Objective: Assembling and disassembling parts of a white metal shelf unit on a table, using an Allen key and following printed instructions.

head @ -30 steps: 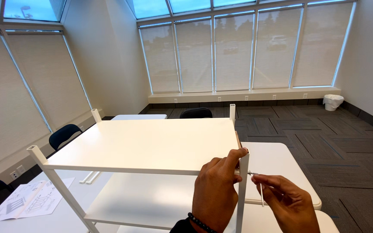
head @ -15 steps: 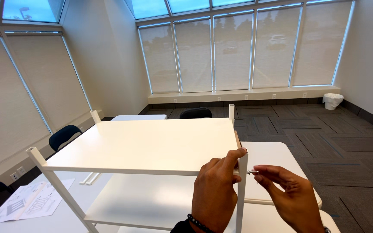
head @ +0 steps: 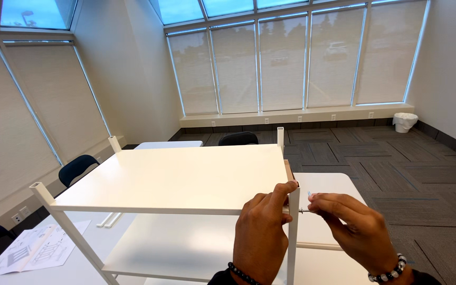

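Observation:
A white metal shelf unit (head: 175,177) stands on a white table in front of me, with square corner posts and a lower shelf below. My left hand (head: 262,237) grips the near right post (head: 293,232), thumb pressed at the top shelf's corner. My right hand (head: 357,232) pinches a small metal hex key (head: 306,210) whose tip meets the post at shelf height. Both wrists wear bead bracelets.
An instruction sheet (head: 32,248) lies on the table (head: 88,264) at lower left, with two loose white bars (head: 109,219) near it. Dark chairs (head: 77,168) stand at the left and behind the shelf. A white waste bin (head: 405,122) sits by the far windows.
My right hand has shifted slightly up and toward the post, turning the hex key. The left hand stays on the post.

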